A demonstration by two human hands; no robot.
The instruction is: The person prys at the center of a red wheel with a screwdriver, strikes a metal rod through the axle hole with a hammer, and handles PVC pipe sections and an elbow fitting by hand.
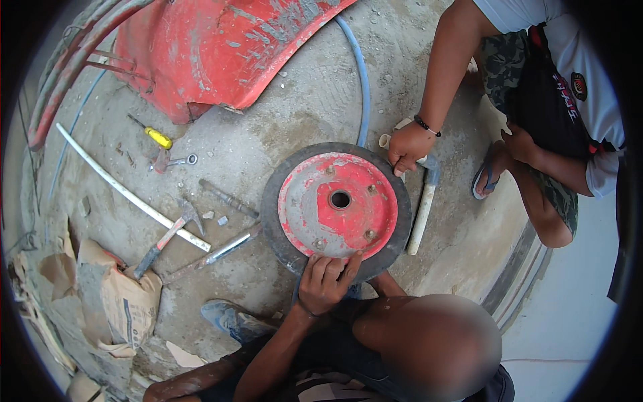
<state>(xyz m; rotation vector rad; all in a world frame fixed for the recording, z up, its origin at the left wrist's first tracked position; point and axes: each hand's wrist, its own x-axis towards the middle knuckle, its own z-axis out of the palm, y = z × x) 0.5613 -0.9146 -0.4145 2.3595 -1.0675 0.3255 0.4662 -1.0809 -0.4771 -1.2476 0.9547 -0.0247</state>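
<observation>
Red steel wheel disc in black rubber tyre (pixel 337 208) flat on concrete floor (pixel 295 114), dead ahead, co-worker's hand (pixel 326 281) on near rim, second co-worker's hand (pixel 407 147) on far-right rim; own hands out of view, grip impossible to tell.

Your left arm comes in from the near edge, a bit left of the middle. It is bare and slants up toward the far right. The elbow is bent only a little. A thin dark band (pixel 305 311) sits on your wrist. Your left hand (pixel 326 281) lies palm down with its back facing up. The fingers (pixel 333 262) point away from you and are spread a little. They lie flat and do not curl around anything. Your right hand cannot be made out for sure.
</observation>
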